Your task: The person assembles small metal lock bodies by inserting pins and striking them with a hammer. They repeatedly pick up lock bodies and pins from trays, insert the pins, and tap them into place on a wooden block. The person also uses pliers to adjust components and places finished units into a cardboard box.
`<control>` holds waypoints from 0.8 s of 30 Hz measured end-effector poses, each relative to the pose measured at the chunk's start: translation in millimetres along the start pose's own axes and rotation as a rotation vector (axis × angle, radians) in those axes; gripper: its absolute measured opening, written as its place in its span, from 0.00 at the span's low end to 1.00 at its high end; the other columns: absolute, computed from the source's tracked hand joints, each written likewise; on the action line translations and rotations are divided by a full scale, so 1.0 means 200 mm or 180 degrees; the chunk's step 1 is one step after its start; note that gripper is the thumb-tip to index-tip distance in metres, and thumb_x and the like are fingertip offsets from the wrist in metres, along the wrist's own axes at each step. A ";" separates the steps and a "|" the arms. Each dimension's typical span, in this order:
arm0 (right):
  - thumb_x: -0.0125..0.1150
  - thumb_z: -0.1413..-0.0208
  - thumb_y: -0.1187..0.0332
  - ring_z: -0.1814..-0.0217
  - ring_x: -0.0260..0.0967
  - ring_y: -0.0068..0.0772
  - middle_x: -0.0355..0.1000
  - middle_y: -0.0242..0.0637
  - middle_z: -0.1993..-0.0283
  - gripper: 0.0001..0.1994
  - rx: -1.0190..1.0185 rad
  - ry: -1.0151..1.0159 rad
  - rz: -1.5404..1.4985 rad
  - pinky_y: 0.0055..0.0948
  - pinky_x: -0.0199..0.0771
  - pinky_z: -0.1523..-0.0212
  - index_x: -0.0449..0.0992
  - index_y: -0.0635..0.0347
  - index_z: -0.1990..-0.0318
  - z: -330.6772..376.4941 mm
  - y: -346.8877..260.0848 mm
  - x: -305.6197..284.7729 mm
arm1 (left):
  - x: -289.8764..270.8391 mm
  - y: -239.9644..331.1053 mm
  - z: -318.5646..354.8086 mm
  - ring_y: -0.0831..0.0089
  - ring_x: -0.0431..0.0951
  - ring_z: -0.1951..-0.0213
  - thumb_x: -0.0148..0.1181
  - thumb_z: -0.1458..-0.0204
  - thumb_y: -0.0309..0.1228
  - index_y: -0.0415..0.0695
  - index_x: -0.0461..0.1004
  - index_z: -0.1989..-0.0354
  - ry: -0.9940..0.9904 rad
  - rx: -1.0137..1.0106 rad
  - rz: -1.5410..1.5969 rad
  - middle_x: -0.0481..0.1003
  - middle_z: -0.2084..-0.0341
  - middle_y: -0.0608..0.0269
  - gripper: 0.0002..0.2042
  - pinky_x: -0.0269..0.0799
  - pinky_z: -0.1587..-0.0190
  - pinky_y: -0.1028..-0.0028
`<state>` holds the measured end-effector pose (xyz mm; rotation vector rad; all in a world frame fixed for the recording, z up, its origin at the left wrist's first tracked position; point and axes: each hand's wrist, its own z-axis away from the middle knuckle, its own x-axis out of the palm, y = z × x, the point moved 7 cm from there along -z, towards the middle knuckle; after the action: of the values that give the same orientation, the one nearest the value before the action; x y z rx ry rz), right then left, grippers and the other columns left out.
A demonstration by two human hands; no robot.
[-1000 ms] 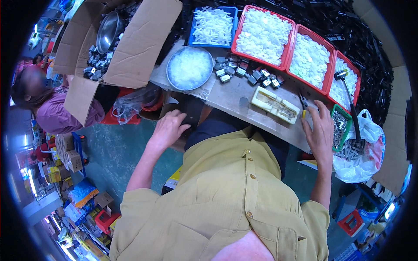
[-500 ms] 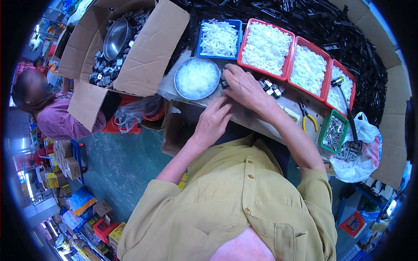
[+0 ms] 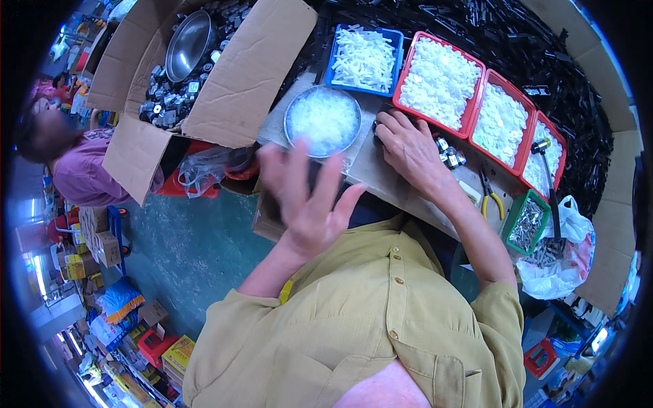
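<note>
My left hand [image 3: 309, 197] is lifted off the bench, fingers spread apart and holding nothing, just below a round metal bowl [image 3: 322, 121] of small white pieces. My right hand [image 3: 408, 146] lies palm down on the grey bench top [image 3: 381, 180], covering small black and silver parts [image 3: 449, 155] that show at its right side; whether it grips one is hidden. Beyond it stand a blue tray [image 3: 364, 58] of white strips and a red tray [image 3: 439, 81] of white pieces.
Two more red trays [image 3: 503, 122] of white pieces run to the right, then a green tray [image 3: 525, 224] of screws, yellow-handled pliers [image 3: 491, 200] and a plastic bag [image 3: 561, 258]. An open cardboard box [image 3: 231, 88] of dark parts with a steel bowl [image 3: 187, 44] stands left. Another person [image 3: 68, 163] sits at far left.
My left hand rose from the bench edge and spread its fingers in the air. My right hand stayed over the small parts. The view shifted slightly.
</note>
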<state>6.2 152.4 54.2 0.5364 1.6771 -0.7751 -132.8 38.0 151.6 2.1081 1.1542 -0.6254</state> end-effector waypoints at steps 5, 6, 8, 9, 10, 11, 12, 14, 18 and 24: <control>0.54 0.46 0.73 0.29 0.57 0.46 0.65 0.41 0.39 0.08 -0.0262 0.0198 0.0237 0.62 0.64 0.40 0.71 0.63 0.59 0.06 -0.02 -0.02 | -0.22 0.14 -0.01 0.41 0.29 0.29 0.50 0.38 0.53 0.56 0.45 0.28 0.1433 0.0971 -0.0339 0.45 0.29 0.51 0.34 0.39 0.31 0.40; 0.54 0.46 0.73 0.26 0.52 0.50 0.62 0.44 0.36 0.09 -0.0256 0.0144 0.0179 0.66 0.61 0.38 0.71 0.63 0.58 0.09 -0.01 -0.01 | -0.17 0.16 0.00 0.41 0.38 0.30 0.51 0.38 0.51 0.55 0.51 0.30 0.1112 0.1019 -0.0257 0.51 0.32 0.52 0.31 0.44 0.33 0.41; 0.56 0.48 0.72 0.26 0.52 0.50 0.62 0.45 0.35 0.10 -0.0201 0.0204 -0.0177 0.66 0.61 0.38 0.71 0.63 0.58 0.16 0.00 -0.06 | -0.02 0.19 0.02 0.44 0.54 0.36 0.54 0.38 0.45 0.50 0.61 0.34 0.0527 0.1046 -0.0103 0.62 0.40 0.52 0.26 0.54 0.38 0.44; 0.65 0.49 0.68 0.26 0.52 0.47 0.61 0.42 0.34 0.14 -0.0207 0.0194 -0.0214 0.62 0.62 0.39 0.73 0.60 0.55 0.21 0.02 -0.08 | 0.06 0.21 0.03 0.47 0.61 0.40 0.56 0.39 0.41 0.46 0.65 0.36 0.0281 0.0997 -0.0064 0.66 0.44 0.51 0.24 0.59 0.40 0.47; 0.67 0.51 0.70 0.28 0.55 0.48 0.63 0.44 0.35 0.15 -0.0259 0.0310 -0.0427 0.55 0.64 0.40 0.74 0.59 0.56 0.26 0.03 -0.13 | 0.18 0.20 0.04 0.52 0.66 0.46 0.58 0.41 0.36 0.40 0.66 0.38 0.0047 0.0860 -0.0056 0.68 0.49 0.50 0.23 0.63 0.42 0.53; 0.68 0.52 0.71 0.30 0.58 0.49 0.64 0.45 0.37 0.14 -0.0273 0.0457 -0.0618 0.52 0.65 0.40 0.74 0.60 0.57 0.31 0.05 -0.19 | 0.30 0.17 0.07 0.52 0.67 0.46 0.61 0.45 0.30 0.40 0.69 0.41 -0.0360 0.0588 0.0113 0.68 0.49 0.50 0.23 0.63 0.42 0.54; 0.69 0.53 0.73 0.32 0.61 0.50 0.66 0.45 0.38 0.14 -0.0298 0.0604 -0.0803 0.49 0.66 0.40 0.74 0.60 0.58 0.36 0.08 -0.26 | 0.42 0.13 0.10 0.52 0.67 0.46 0.63 0.49 0.25 0.39 0.72 0.43 -0.0755 0.0328 0.0296 0.68 0.48 0.51 0.22 0.64 0.42 0.56; 0.70 0.55 0.76 0.38 0.66 0.52 0.69 0.46 0.43 0.13 -0.0216 0.0760 -0.1016 0.44 0.69 0.42 0.75 0.62 0.61 0.41 0.17 -0.38 | 0.57 0.08 0.16 0.51 0.69 0.49 0.64 0.54 0.22 0.37 0.71 0.44 -0.0888 0.0110 0.0593 0.69 0.51 0.49 0.25 0.66 0.44 0.58; 0.68 0.54 0.77 0.49 0.71 0.51 0.72 0.46 0.52 0.09 0.0158 0.1222 -0.1129 0.41 0.72 0.48 0.76 0.64 0.64 0.39 0.47 -0.50 | 0.72 0.05 0.18 0.53 0.73 0.55 0.65 0.53 0.24 0.35 0.73 0.48 -0.1072 0.0156 0.0813 0.71 0.58 0.51 0.21 0.70 0.52 0.60; 0.65 0.52 0.78 0.53 0.71 0.48 0.73 0.45 0.58 0.07 0.0346 0.1532 -0.0408 0.41 0.72 0.53 0.76 0.64 0.65 0.12 0.96 -0.61 | 0.74 0.04 0.14 0.53 0.73 0.57 0.66 0.54 0.24 0.35 0.73 0.50 -0.0915 -0.0007 0.0842 0.71 0.60 0.52 0.21 0.70 0.54 0.60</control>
<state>186.7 270.7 128.4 0.7394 2.1367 -0.8807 -54.3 96.5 37.2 2.0413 0.7043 -0.7687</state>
